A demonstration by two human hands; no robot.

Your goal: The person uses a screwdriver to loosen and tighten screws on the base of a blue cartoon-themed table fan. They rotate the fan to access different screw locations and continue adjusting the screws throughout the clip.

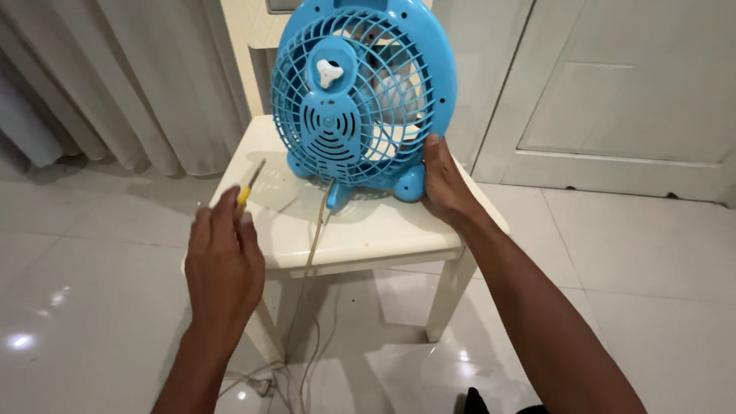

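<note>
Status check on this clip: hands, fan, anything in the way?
Left hand gripping yellow-handled screwdriver. Right hand steadying blue fan, back grille facing camera, upright on white chair. Cord trails off the seat front.

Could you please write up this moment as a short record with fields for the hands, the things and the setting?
Left hand: grip closed on a screwdriver with a yellow handle, tip pointing up and away
Right hand: flat against the lower right edge of the fan
Fan: blue, round, upright, its rear grille facing the camera
Support: cream chair
Cord: runs from the fan over the seat edge to the floor
Floor: glossy white tiles
Behind: curtain, white door
</note>
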